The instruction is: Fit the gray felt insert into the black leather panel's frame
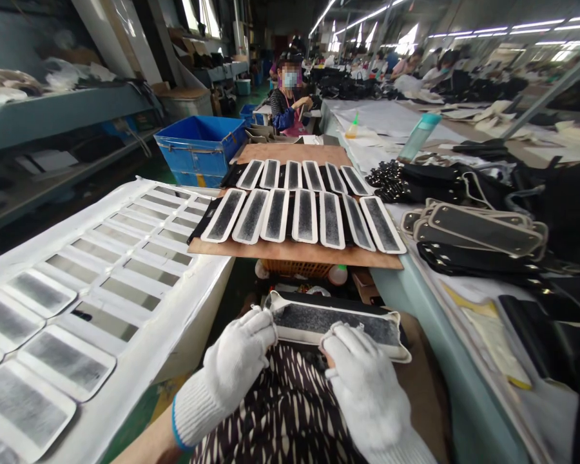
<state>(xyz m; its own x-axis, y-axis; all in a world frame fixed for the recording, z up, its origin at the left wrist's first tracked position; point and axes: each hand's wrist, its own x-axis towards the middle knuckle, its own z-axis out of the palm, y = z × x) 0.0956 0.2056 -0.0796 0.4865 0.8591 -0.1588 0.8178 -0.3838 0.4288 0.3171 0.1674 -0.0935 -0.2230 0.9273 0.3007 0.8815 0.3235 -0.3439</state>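
An oblong dark grey panel with a raised off-white border lies across my lap, over a black piece. My left hand, in a white knitted glove with a blue cuff edge, has its fingers closed at the panel's left end. My right hand, gloved alike, curls its fingers over the near border, right of the middle. Its thumb is mostly hidden. Beyond the lap, two rows of similar white-bordered panels lie on a brown board.
On the left, a white table bears a frame with rectangular openings and several bordered panels. A blue bin stands behind it. On the right bench are stacked studded pieces and a bottle. A masked person sits ahead.
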